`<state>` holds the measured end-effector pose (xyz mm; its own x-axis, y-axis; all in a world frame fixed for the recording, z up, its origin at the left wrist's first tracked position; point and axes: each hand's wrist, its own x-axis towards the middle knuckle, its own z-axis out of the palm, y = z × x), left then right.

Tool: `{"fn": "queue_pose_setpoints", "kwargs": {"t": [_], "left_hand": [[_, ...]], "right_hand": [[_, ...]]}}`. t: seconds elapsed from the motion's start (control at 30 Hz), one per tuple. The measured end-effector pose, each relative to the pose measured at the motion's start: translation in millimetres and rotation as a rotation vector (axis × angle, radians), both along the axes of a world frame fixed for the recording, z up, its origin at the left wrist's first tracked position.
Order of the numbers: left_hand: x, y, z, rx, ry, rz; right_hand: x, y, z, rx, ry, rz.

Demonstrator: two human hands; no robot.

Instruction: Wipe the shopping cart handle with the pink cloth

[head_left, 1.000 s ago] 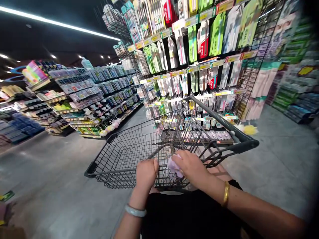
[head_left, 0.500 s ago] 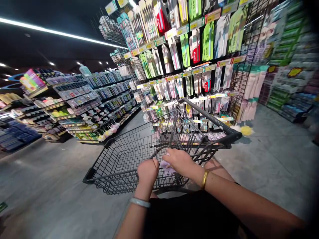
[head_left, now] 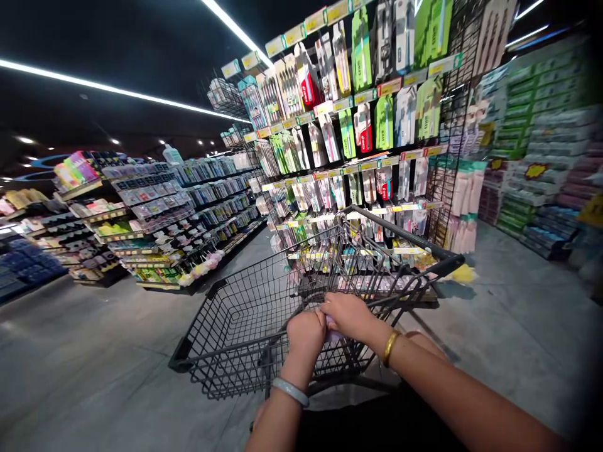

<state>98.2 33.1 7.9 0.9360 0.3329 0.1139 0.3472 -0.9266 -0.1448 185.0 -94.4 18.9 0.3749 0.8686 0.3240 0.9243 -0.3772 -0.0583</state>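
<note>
My right hand (head_left: 351, 317) is closed around a small light-purple item (head_left: 334, 333), soft-looking and mostly covered by the fingers, so its kind does not show. Against it my left hand (head_left: 306, 336) is curled into a fist; what lies inside this fist is hidden. Both hands meet above the near side of a dark wire shopping cart (head_left: 221, 358). The cart stands in front of me, its basket reaching to the left and its handle (head_left: 400, 232) rising at the right. No goods show in the visible part of the basket.
Beyond the cart stands a rack of packaged toothbrushes (head_left: 362, 129) with price strips. Stocked shelves (head_left: 155, 207) line the left side. Stacked packs (head_left: 537, 169) fill the right. Grey floor (head_left: 117, 351) runs around the cart, and a yellow fluffy thing (head_left: 464, 274) sits by the rack's foot.
My left fist has come up against my right hand, narrowing the gap where the purple item showed. The view has tilted up, so the rack and cart appear lower.
</note>
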Motion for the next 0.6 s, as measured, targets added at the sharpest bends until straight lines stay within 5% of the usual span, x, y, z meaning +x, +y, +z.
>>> {"fn": "queue_pose_setpoints", "kwargs": {"t": [0.23,0.47,0.6], "left_hand": [[-14.4,30.7,8.0,-0.067,0.000,-0.011],[-3.2,37.0,0.8,-0.038,0.060,0.003],[0.5,28.4,-3.2,-0.041,0.021,0.036]], "right_hand": [[26.0,-38.3,-10.1,0.078,-0.013,-0.032],[-4.3,11.6,-14.3,0.114,-0.044,-0.041],[4.2,-1.2,-18.6,0.099,-0.053,0.007]]}}
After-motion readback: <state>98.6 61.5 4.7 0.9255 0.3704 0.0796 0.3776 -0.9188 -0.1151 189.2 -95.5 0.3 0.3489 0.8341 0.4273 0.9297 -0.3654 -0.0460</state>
